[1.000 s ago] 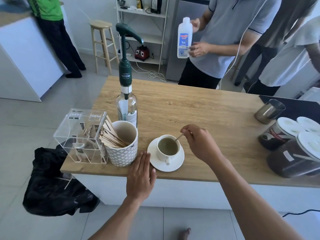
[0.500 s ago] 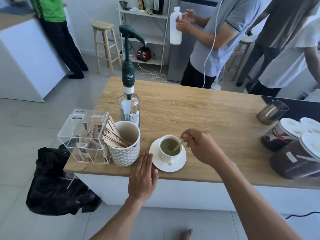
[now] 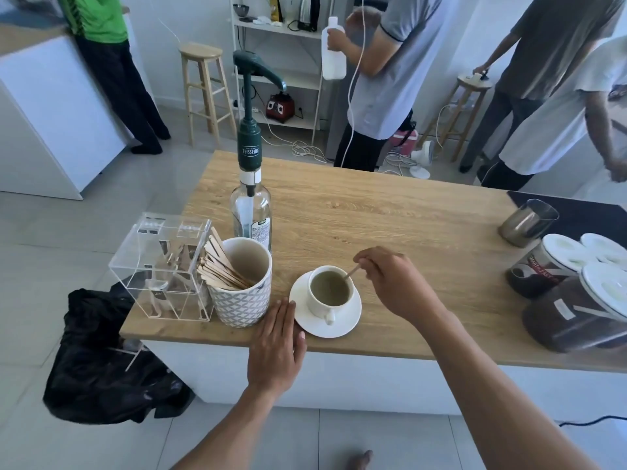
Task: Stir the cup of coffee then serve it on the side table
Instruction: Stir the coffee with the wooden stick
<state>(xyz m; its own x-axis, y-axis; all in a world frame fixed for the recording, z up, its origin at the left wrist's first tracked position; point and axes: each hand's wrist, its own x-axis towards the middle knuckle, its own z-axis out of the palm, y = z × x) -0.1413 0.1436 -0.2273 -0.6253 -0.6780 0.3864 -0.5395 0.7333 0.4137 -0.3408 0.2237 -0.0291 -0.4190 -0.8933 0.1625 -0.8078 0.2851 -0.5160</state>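
Head view: right hand (image 3: 393, 283) pinches a wooden stirrer (image 3: 352, 273), its tip seemingly dipped in the coffee cup (image 3: 329, 293) just left of it, on its saucer (image 3: 351, 320). Left hand (image 3: 276, 347) lies flat and open on the table (image 3: 390, 218) edge beside the saucer, probably bracing.

Left hand (image 3: 276, 347): flat, palm down, fingers together, pointing to 12 o'clock. Right hand (image 3: 393, 286): knuckles up, fingertips pinched toward 10 o'clock. Both forearms enter from 6 o'clock.
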